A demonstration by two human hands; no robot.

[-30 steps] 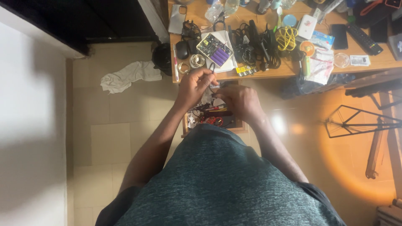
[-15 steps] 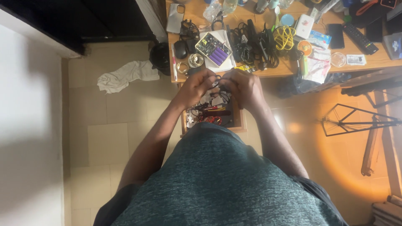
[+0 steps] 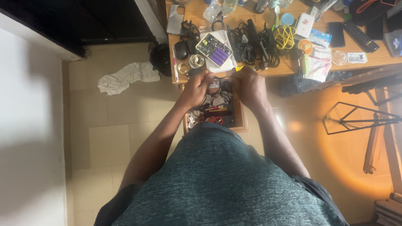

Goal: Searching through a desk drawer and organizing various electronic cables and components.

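1. Both hands are over an open wooden drawer [image 3: 239,121] stuffed with small odds and ends, red-handled bits and white scraps, which sticks out just below the front edge of the wooden counter [image 3: 377,58].
2. Left hand [image 3: 196,88] is curled into a loose fist right at the counter's edge. It looks like it's pinching something small, but I honestly can't tell what.
3. Right hand [image 3: 250,86] is curled shut too, knuckles up, just beside the left one with a gap between them. What's inside, if anything, is hidden.
4. Just past the hands on the counter: a white tray holding a green circuit board with purple battery cells [image 3: 214,49], next to a tangle of black cables [image 3: 251,42] and a coil of yellow cable [image 3: 285,37].
5. Further out there's a phone in a clear case [image 3: 175,19], a black remote control [image 3: 360,37] and a small white box [image 3: 304,25].
6. On the tiled floor off to the left lies a crumpled white cloth [image 3: 125,76], well apart from the drawer.
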